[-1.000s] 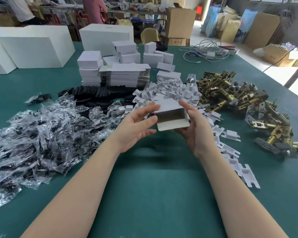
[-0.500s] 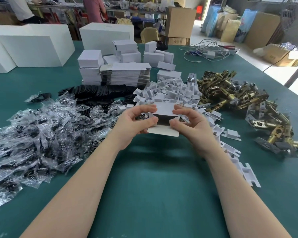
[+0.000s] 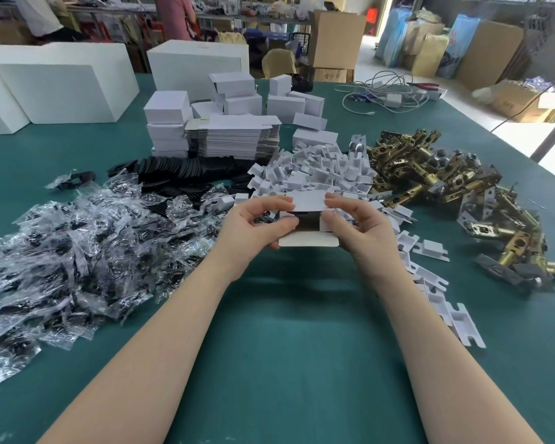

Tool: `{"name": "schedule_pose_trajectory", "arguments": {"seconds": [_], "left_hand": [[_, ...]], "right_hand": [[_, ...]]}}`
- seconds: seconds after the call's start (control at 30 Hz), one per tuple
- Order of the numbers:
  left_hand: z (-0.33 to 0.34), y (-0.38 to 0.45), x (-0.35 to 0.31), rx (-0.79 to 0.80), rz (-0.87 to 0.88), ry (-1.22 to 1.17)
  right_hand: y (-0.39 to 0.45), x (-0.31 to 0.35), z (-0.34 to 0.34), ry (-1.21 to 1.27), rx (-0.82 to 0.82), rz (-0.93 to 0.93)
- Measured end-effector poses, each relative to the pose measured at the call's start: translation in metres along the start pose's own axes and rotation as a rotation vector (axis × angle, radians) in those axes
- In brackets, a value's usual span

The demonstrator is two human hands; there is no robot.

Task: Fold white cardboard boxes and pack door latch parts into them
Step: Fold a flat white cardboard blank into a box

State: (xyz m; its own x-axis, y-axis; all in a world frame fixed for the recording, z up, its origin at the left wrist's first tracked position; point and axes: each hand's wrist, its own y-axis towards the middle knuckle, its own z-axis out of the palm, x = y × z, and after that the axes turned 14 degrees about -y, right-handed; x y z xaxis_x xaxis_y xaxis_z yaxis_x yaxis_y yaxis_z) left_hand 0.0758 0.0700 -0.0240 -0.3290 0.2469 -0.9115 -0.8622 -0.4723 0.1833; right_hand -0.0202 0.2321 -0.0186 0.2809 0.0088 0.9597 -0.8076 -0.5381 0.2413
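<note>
Both hands hold a small white cardboard box (image 3: 308, 240) above the green table (image 3: 285, 331), its open end facing me with a flap up and a flap down. My left hand (image 3: 253, 225) grips its left side, thumb and fingers on the flaps. My right hand (image 3: 362, 229) grips the right side. Brass door latches (image 3: 430, 177) lie heaped at the right. White cardboard inserts (image 3: 318, 171) are piled just behind the box. A stack of flat box blanks (image 3: 234, 136) sits further back.
Clear bags of black parts (image 3: 61, 257) cover the left. Black round pads (image 3: 186, 171) lie behind them. Folded small boxes (image 3: 167, 107) and large white boxes (image 3: 61, 88) stand at the back. Cables (image 3: 385, 88) lie far right. People stand beyond the table.
The box was turned so its open end faces me, and both hands closed in on its end flaps. It stays at the same spot above the table.
</note>
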Motion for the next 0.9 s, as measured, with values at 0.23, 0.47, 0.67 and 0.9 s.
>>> {"name": "schedule_pose_trajectory", "arguments": {"seconds": [0.23,0.47,0.67,0.9], "left_hand": [[0.0,0.0,-0.002,-0.097,-0.012,-0.109],[0.0,0.0,0.0,-0.112,0.056,-0.119],[0.001,-0.001,-0.002,-0.024,0.049,-0.064],[0.0,-0.004,0.002,0.156,0.146,0.186]], "right_hand": [[-0.005,0.001,0.003,-0.153,0.004,-0.153],[-0.005,-0.003,0.004,-0.29,-0.003,-0.243],[-0.002,-0.003,-0.002,-0.476,-0.054,-0.364],[0.004,-0.011,-0.002,-0.514,-0.131,-0.363]]}}
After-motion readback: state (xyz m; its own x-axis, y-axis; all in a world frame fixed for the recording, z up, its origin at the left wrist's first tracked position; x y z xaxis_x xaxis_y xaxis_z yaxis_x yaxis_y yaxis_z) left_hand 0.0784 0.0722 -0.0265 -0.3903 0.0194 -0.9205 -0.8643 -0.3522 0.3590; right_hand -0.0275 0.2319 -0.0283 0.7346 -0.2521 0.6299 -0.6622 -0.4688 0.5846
